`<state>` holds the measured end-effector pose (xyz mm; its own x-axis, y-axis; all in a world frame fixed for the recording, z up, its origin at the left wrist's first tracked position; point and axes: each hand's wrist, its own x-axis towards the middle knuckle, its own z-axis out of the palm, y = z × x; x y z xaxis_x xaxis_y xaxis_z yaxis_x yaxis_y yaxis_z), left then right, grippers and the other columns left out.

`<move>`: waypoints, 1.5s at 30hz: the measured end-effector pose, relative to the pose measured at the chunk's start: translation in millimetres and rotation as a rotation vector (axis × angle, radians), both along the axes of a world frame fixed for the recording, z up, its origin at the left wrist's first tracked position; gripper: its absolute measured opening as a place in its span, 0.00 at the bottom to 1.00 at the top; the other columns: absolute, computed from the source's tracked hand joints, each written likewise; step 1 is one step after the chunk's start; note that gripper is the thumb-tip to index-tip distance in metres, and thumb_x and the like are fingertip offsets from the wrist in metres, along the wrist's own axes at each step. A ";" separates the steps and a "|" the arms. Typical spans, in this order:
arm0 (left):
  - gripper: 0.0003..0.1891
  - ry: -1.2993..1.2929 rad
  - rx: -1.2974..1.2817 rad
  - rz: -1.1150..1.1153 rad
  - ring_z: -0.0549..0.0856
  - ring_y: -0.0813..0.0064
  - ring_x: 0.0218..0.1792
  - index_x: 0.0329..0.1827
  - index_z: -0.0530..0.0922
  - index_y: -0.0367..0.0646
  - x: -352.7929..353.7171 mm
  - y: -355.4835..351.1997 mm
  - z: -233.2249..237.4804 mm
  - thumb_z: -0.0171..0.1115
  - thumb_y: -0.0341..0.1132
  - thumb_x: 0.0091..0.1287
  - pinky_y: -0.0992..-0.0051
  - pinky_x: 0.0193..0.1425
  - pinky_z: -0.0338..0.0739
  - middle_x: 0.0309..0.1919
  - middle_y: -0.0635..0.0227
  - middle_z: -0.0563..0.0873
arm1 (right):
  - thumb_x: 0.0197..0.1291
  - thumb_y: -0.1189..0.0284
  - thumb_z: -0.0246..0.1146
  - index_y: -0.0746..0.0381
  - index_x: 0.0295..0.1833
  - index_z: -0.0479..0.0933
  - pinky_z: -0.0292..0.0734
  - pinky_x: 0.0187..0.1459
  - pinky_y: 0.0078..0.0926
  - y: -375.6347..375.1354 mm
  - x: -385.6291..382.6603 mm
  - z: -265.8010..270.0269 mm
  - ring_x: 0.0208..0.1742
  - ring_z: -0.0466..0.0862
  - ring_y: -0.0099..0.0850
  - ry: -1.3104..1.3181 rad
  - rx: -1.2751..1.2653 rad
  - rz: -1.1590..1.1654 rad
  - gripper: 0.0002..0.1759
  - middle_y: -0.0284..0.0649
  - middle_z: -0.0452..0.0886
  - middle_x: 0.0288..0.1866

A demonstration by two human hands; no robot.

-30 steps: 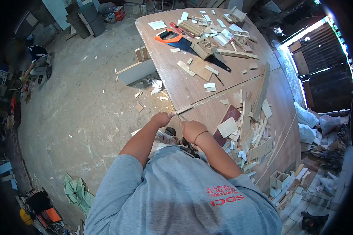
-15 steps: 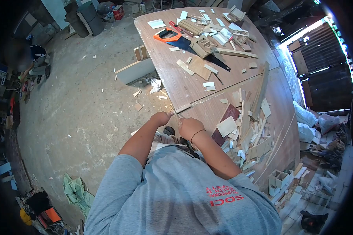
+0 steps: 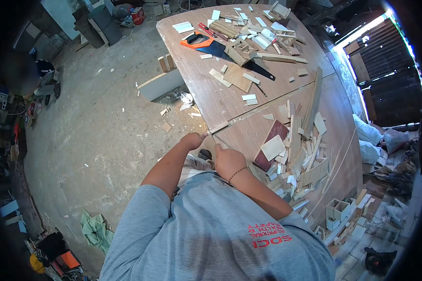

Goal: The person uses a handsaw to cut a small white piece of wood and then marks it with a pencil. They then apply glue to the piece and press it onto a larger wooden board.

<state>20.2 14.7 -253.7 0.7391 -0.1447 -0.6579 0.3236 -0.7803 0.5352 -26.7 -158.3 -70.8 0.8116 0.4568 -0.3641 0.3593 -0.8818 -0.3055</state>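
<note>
At tbl (image 3: 215,105) corner, L hand (image 3: 192,140) & R hand (image 3: 230,163): grips curled closed, contents unclear.

On the table (image 3: 197,89) lies a handsaw (image 3: 214,48); from the worker's (image 3: 211,225) side, a wooden box (image 3: 239,52) overlaps its blade, a board (image 3: 238,78) lies before it, scraps (image 3: 261,42) behind.

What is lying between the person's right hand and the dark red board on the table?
In the head view, no loose piece shows between the right hand and the dark red board: only bare tabletop.
</note>
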 end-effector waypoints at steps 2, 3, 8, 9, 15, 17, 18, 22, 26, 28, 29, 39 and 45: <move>0.39 0.008 -0.009 0.000 0.79 0.47 0.54 0.50 0.80 0.32 -0.3 0.4 -2.0 0.37 0.64 0.69 0.60 0.60 0.71 0.49 0.41 0.81 | 0.60 0.70 0.53 0.65 0.43 0.70 0.78 0.31 0.45 -4.1 -0.9 -19.9 0.30 0.84 0.47 -0.033 0.031 0.004 0.10 0.51 0.82 0.25; 0.39 0.014 -0.018 0.009 0.79 0.47 0.55 0.50 0.79 0.31 0.8 0.4 -2.5 0.37 0.64 0.69 0.60 0.60 0.71 0.50 0.41 0.81 | 0.60 0.71 0.52 0.65 0.43 0.69 0.78 0.31 0.45 -4.9 -0.8 -23.3 0.30 0.84 0.47 -0.016 0.018 0.003 0.10 0.51 0.82 0.25; 0.39 0.020 -0.005 0.023 0.78 0.47 0.56 0.51 0.79 0.32 0.4 0.2 0.7 0.38 0.65 0.69 0.60 0.61 0.70 0.51 0.42 0.80 | 0.59 0.72 0.52 0.65 0.45 0.68 0.78 0.31 0.45 -12.1 -6.4 -30.5 0.30 0.85 0.48 0.006 0.006 0.007 0.10 0.51 0.82 0.25; 0.39 0.033 -0.007 0.022 0.78 0.48 0.56 0.52 0.79 0.32 1.2 0.5 -0.3 0.38 0.65 0.69 0.61 0.61 0.70 0.52 0.42 0.80 | 0.59 0.72 0.52 0.65 0.45 0.68 0.78 0.31 0.45 -12.4 -7.1 -29.8 0.30 0.85 0.48 0.016 0.005 -0.004 0.10 0.51 0.82 0.26; 0.40 0.066 0.005 -0.002 0.77 0.49 0.58 0.55 0.78 0.33 2.4 1.4 -8.1 0.35 0.65 0.69 0.61 0.63 0.68 0.55 0.44 0.79 | 0.57 0.74 0.52 0.66 0.46 0.68 0.78 0.32 0.45 -11.8 -9.0 9.0 0.32 0.85 0.47 0.078 -0.008 0.006 0.12 0.52 0.82 0.28; 0.40 0.068 0.014 0.004 0.77 0.49 0.58 0.55 0.78 0.33 2.4 0.5 -6.1 0.35 0.65 0.69 0.61 0.63 0.68 0.55 0.44 0.79 | 0.57 0.74 0.52 0.66 0.46 0.68 0.78 0.32 0.44 -9.6 -8.1 21.1 0.32 0.85 0.47 0.115 -0.023 0.006 0.12 0.53 0.82 0.29; 0.40 0.067 0.019 0.006 0.77 0.48 0.58 0.55 0.77 0.33 2.7 0.2 -4.1 0.35 0.65 0.69 0.61 0.63 0.68 0.55 0.45 0.79 | 0.57 0.74 0.51 0.65 0.46 0.70 0.79 0.33 0.44 -8.3 -5.6 23.6 0.33 0.85 0.46 0.110 -0.034 0.015 0.12 0.52 0.83 0.29; 0.39 0.064 0.024 -0.016 0.77 0.49 0.58 0.55 0.78 0.33 3.1 0.7 -1.2 0.35 0.64 0.70 0.61 0.63 0.68 0.55 0.45 0.79 | 0.58 0.74 0.50 0.64 0.46 0.73 0.79 0.36 0.43 1.5 10.7 -10.8 0.36 0.86 0.45 0.098 -0.017 0.024 0.12 0.51 0.83 0.32; 0.39 0.058 -0.007 0.016 0.77 0.48 0.57 0.54 0.78 0.34 5.8 -0.4 -5.2 0.38 0.65 0.69 0.61 0.63 0.69 0.53 0.43 0.79 | 0.58 0.74 0.50 0.63 0.47 0.74 0.80 0.38 0.43 5.1 24.7 -20.3 0.38 0.85 0.45 0.116 -0.074 0.020 0.13 0.51 0.84 0.35; 0.39 0.065 0.001 0.019 0.77 0.48 0.57 0.54 0.78 0.33 5.0 1.5 0.5 0.38 0.65 0.69 0.61 0.63 0.69 0.53 0.42 0.80 | 0.56 0.71 0.54 0.62 0.50 0.73 0.79 0.38 0.44 2.7 27.9 12.2 0.38 0.85 0.47 0.135 -0.087 0.075 0.15 0.51 0.84 0.34; 0.40 0.067 0.004 0.018 0.77 0.48 0.57 0.54 0.78 0.32 4.0 0.2 4.5 0.38 0.65 0.69 0.61 0.63 0.69 0.53 0.42 0.80 | 0.56 0.71 0.54 0.62 0.50 0.73 0.79 0.38 0.44 2.9 29.3 14.8 0.38 0.85 0.47 0.137 -0.087 0.080 0.15 0.51 0.84 0.34; 0.39 0.048 0.032 0.011 0.77 0.48 0.58 0.54 0.78 0.31 2.4 -0.8 3.2 0.36 0.64 0.70 0.61 0.63 0.69 0.54 0.43 0.79 | 0.60 0.70 0.50 0.62 0.51 0.74 0.77 0.41 0.46 10.8 43.3 4.2 0.41 0.84 0.48 0.128 -0.066 0.050 0.16 0.53 0.83 0.37; 0.39 0.073 0.013 0.020 0.77 0.48 0.58 0.55 0.78 0.33 1.5 -3.4 4.7 0.36 0.65 0.69 0.60 0.63 0.69 0.55 0.44 0.79 | 0.60 0.68 0.51 0.61 0.50 0.75 0.77 0.41 0.47 11.7 42.4 -64.6 0.40 0.83 0.49 0.103 -0.056 -0.033 0.15 0.54 0.83 0.37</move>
<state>21.7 11.3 -249.0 0.6918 -0.1215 -0.7118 0.3771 -0.7798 0.4997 15.7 -146.6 -135.4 0.7829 0.4068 -0.4708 0.2986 -0.9095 -0.2892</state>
